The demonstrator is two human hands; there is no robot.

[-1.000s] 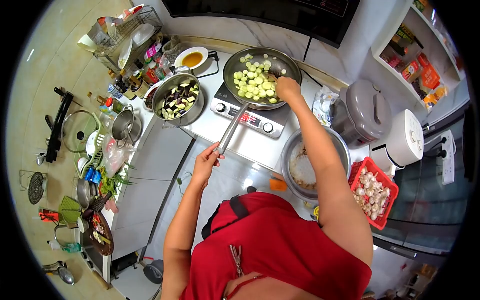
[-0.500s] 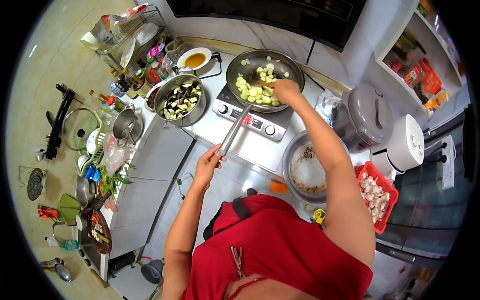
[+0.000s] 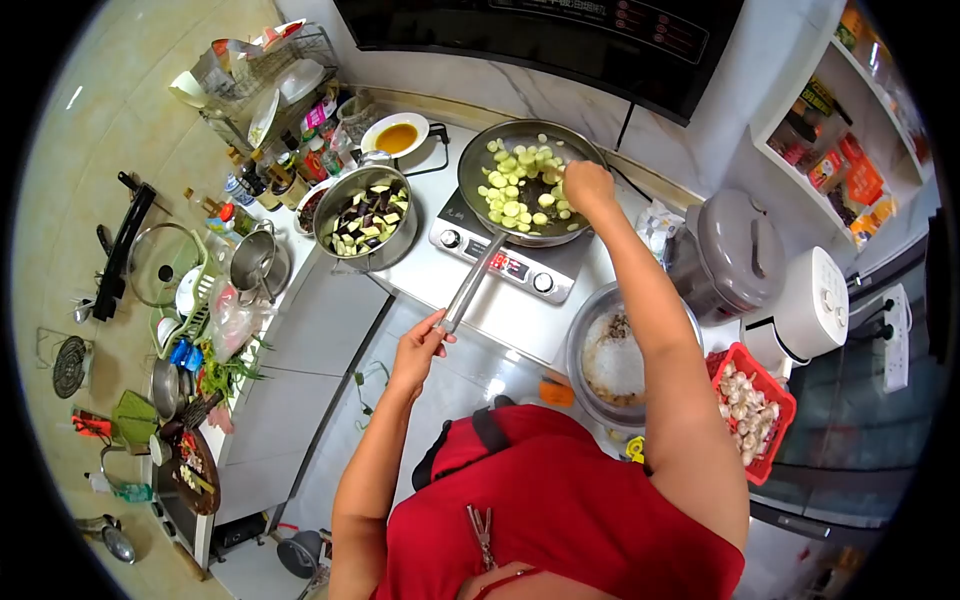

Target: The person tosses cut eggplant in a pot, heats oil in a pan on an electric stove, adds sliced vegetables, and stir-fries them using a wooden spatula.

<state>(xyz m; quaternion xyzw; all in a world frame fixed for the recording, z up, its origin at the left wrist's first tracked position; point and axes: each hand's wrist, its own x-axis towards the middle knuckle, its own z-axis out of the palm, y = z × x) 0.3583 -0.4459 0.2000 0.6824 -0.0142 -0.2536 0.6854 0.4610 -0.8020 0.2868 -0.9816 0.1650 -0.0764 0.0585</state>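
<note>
A frying pan (image 3: 480, 150) with pale green vegetable slices (image 3: 515, 180) sits on the induction cooker (image 3: 500, 262). My left hand (image 3: 425, 350) is closed round the end of the pan's long metal handle (image 3: 470, 285). Over the pan's right side, my right hand (image 3: 588, 187) is closed on a utensil, mostly hidden by the hand; its working end is hard to make out among the slices. Left of the cooker stands a steel pot (image 3: 405, 235) of cut eggplant (image 3: 368, 220). Behind that pot is a white dish of brown liquid (image 3: 396, 138).
A metal basin (image 3: 577, 370) stands right of the cooker, partly under my right forearm. Farther right are a red basket (image 3: 757, 475) of garlic (image 3: 745, 410), a grey cooker (image 3: 738, 245) and a white appliance (image 3: 812, 295). Bottles (image 3: 270, 180) and a chopping board (image 3: 205, 490) line the left counter.
My right hand has shifted slightly right and down over the pan, and the slices have been spread differently. My left hand keeps its hold on the handle. The whole view has shifted a little.
</note>
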